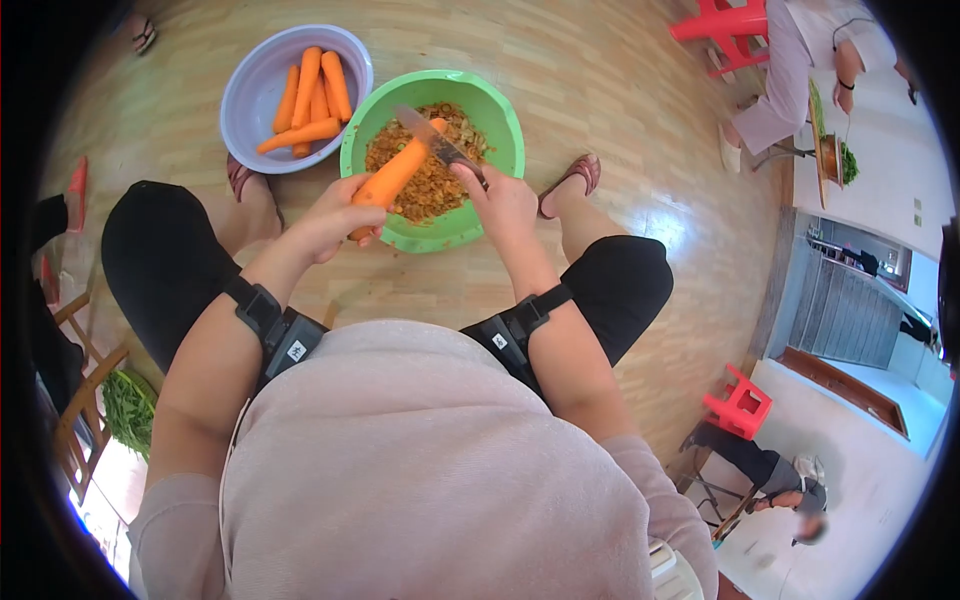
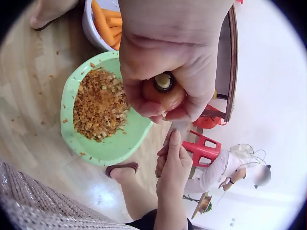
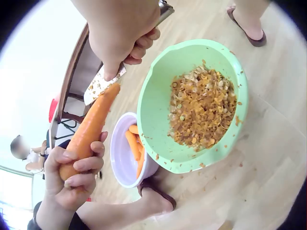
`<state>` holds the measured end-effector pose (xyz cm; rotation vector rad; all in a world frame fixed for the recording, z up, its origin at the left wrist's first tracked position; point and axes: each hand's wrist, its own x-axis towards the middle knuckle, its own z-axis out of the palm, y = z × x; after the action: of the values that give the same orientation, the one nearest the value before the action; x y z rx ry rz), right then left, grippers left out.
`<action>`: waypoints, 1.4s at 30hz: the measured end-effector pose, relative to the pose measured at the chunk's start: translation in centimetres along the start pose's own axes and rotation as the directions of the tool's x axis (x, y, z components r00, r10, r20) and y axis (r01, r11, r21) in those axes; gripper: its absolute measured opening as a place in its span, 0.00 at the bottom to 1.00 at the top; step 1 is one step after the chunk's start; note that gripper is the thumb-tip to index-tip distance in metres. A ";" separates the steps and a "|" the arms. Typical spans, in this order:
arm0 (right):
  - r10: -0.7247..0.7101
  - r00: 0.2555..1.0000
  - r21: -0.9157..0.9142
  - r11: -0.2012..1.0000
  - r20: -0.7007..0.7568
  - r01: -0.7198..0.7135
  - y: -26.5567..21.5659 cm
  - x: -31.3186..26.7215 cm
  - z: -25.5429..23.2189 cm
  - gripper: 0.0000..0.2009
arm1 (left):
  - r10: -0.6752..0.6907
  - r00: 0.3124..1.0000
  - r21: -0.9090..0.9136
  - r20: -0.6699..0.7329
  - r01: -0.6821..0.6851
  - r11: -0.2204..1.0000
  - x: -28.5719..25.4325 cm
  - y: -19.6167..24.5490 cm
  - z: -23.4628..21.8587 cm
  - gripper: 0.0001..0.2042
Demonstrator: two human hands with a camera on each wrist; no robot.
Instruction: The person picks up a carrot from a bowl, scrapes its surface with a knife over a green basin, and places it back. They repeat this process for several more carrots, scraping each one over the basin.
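A large carrot [image 1: 390,183] is gripped at its thick stem end by my left hand [image 1: 335,215], thumb and fingers wrapped round it. Its tip points out over the green basin [image 1: 510,140]. In the left wrist view the carrot's stem end [image 2: 165,93] shows inside the curled palm. My right hand [image 1: 505,208] holds a knife [image 1: 425,133] by the handle, the thumb along the blade. In the right wrist view bits of orange cling to the knife blade [image 3: 98,88], which lies beside the carrot's tip. Carrot peelings and cut ends [image 3: 204,110] lie in the basin.
Left of the basin stands a pale purple tub [image 1: 235,90] with several carrots [image 1: 305,95]. My sandalled feet [image 1: 575,180] flank the basins. Red stools [image 1: 740,402] and other seated people are off to the right. Leafy greens [image 1: 130,410] lie at the left.
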<state>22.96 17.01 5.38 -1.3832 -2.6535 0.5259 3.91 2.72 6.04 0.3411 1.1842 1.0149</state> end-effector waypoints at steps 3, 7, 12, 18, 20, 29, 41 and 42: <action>-0.121 0.993 0.087 0.989 0.009 0.120 -1.8 -0.7 -0.5 0.25 | -0.030 0.999 0.024 -0.033 0.031 0.999 0.1 0.0 0.1 0.28; -0.159 0.987 0.110 0.981 -0.028 0.162 -1.5 -0.7 0.1 0.25 | -0.009 1.000 0.058 -0.010 0.009 0.998 0.0 0.0 0.1 0.29; 0.075 0.997 -0.049 0.996 0.022 -0.074 1.5 0.5 0.7 0.25 | -0.024 1.000 0.060 0.011 0.023 0.998 0.0 -0.4 -0.4 0.29; 0.016 1.000 0.020 1.000 0.021 -0.016 0.1 0.2 -0.1 0.27 | -0.021 1.000 0.067 0.007 0.020 0.998 0.1 -0.3 -0.4 0.28; 0.025 0.999 0.025 0.999 0.039 -0.026 -0.1 0.2 0.1 0.27 | -0.021 1.000 0.063 0.016 0.020 0.998 0.1 -0.3 -0.3 0.28; 0.192 0.980 -0.048 0.981 0.061 -0.189 2.6 0.2 1.3 0.27 | -0.051 0.998 0.047 0.040 0.049 0.998 0.0 -0.5 -0.6 0.26; 0.207 0.972 -0.107 0.975 0.107 -0.196 3.5 0.2 1.5 0.25 | 0.004 0.998 0.184 0.060 -0.015 0.983 -0.2 -0.3 -0.3 0.24; 0.229 0.962 -0.134 0.969 0.150 -0.210 3.4 0.3 1.2 0.25 | 0.025 0.997 0.176 0.069 -0.037 0.984 -0.4 -0.1 -0.2 0.24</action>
<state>25.08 18.74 3.02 -1.7563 -2.7119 0.5357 3.76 2.33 6.12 0.5315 1.2144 0.9200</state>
